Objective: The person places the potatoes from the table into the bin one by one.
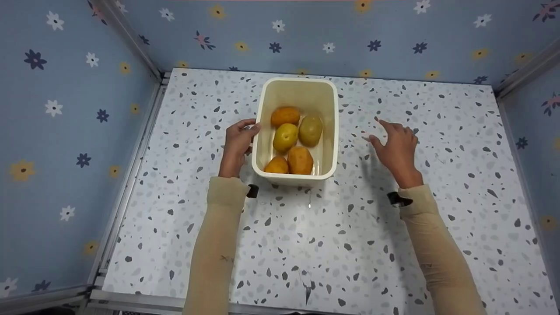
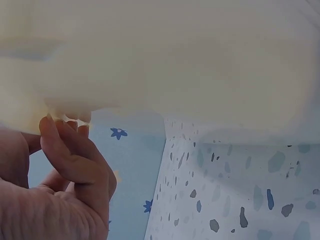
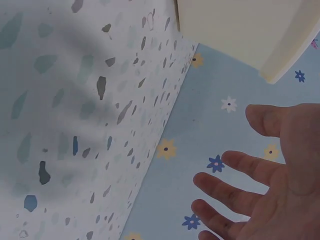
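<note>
A cream plastic bin stands on the speckled table, with several mangoes inside. They range from orange, like the mango near the front, to yellow and greenish. My left hand grips the bin's left rim, thumb on top. The left wrist view shows curled fingers touching the pale bin wall. To the right of the bin, apart from it, my right hand is held with fingers spread and nothing in it. In the right wrist view, that hand is below the bin's corner.
The white table has grey speckles. Blue floral panels rise at the back, the left and the right. Metal framing runs along the left edge. Each wrist wears a black strap.
</note>
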{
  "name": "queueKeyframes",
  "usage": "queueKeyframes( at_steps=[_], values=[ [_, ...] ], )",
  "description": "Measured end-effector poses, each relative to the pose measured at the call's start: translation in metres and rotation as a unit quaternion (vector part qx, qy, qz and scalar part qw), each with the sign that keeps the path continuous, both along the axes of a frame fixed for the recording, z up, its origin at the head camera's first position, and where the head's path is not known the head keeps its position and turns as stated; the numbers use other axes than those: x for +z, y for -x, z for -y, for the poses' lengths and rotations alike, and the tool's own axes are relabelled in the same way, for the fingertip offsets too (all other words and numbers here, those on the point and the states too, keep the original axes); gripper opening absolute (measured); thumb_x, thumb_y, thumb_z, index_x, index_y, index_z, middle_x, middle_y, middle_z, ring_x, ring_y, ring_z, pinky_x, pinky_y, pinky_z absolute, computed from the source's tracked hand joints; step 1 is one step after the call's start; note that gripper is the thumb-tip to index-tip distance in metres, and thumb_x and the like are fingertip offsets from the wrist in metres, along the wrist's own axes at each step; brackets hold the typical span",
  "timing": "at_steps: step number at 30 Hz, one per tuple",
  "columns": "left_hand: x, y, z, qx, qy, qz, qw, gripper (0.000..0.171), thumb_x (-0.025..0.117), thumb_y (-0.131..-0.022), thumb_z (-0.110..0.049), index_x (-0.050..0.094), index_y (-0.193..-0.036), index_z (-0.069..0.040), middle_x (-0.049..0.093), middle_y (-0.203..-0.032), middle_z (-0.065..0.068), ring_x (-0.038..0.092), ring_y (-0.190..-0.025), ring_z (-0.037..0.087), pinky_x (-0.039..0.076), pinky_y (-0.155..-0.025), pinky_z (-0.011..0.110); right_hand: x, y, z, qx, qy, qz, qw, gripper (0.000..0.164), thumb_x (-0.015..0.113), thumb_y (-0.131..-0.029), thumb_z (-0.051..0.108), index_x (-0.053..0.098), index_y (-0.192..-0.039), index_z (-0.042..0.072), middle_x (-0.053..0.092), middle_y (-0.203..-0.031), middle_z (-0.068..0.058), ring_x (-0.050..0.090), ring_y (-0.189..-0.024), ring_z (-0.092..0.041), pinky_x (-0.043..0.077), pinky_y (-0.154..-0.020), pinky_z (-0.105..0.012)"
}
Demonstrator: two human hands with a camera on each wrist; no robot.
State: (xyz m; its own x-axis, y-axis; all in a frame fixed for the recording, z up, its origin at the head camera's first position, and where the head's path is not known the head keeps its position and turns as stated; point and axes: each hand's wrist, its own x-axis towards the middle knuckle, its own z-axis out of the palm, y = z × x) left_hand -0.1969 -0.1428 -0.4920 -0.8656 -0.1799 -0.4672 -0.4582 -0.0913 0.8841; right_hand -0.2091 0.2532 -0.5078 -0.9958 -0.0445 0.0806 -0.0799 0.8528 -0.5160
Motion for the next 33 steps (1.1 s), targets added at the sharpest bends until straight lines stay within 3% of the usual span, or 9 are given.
queueKeyframes(
  at_steps=[6, 14, 22, 33],
  values=[
    [-0.001, 0.001, 0.001, -0.004, 0.004, 0.000, 1.0000, 0.034, 0.070, -0.104, -0.023, 0.070, -0.135, -0.010, 0.069, -0.127, 0.024, 0.071, -0.081, 0.019, 0.050, -0.053, 0.020, -0.005, -0.004, -0.011, -0.011, -0.006, 0.009, 1.000, 0.051, 0.067, -0.106, 0.024, 0.057, -0.149, 0.000, 0.053, -0.148, -0.032, 0.043, -0.137, -0.057, 0.027, -0.114, -0.072],
    [-0.003, 0.000, 0.000, 0.002, 0.004, -0.014, 0.9999, 0.033, 0.072, -0.103, -0.022, 0.072, -0.133, -0.009, 0.069, -0.096, 0.007, 0.072, -0.080, 0.018, 0.055, -0.056, 0.022, -0.011, -0.009, -0.023, -0.012, -0.014, 0.017, 1.000, 0.053, 0.067, -0.106, 0.027, 0.055, -0.151, 0.000, 0.047, -0.154, -0.030, 0.037, -0.142, -0.057, 0.023, -0.116, -0.071],
    [-0.004, 0.001, 0.000, 0.002, 0.007, -0.006, 1.0000, 0.033, 0.072, -0.103, -0.022, 0.071, -0.134, -0.009, 0.071, -0.107, 0.012, 0.073, -0.082, 0.018, 0.056, -0.058, 0.022, -0.020, -0.013, -0.035, 0.004, -0.025, 0.030, 0.999, 0.061, 0.069, -0.104, 0.027, 0.049, -0.155, -0.001, 0.031, -0.165, -0.032, 0.025, -0.151, -0.057, 0.017, -0.119, -0.072],
    [-0.004, 0.000, -0.001, 0.011, 0.004, -0.014, 0.9998, 0.034, 0.071, -0.103, -0.023, 0.071, -0.134, -0.009, 0.068, -0.101, 0.008, 0.070, -0.080, 0.015, 0.056, -0.058, 0.022, -0.035, -0.020, -0.048, 0.057, -0.050, 0.029, 0.997, 0.079, 0.074, -0.100, 0.035, 0.038, -0.162, 0.003, 0.014, -0.172, -0.029, 0.006, -0.158, -0.054, 0.010, -0.121, -0.073]
  ],
)
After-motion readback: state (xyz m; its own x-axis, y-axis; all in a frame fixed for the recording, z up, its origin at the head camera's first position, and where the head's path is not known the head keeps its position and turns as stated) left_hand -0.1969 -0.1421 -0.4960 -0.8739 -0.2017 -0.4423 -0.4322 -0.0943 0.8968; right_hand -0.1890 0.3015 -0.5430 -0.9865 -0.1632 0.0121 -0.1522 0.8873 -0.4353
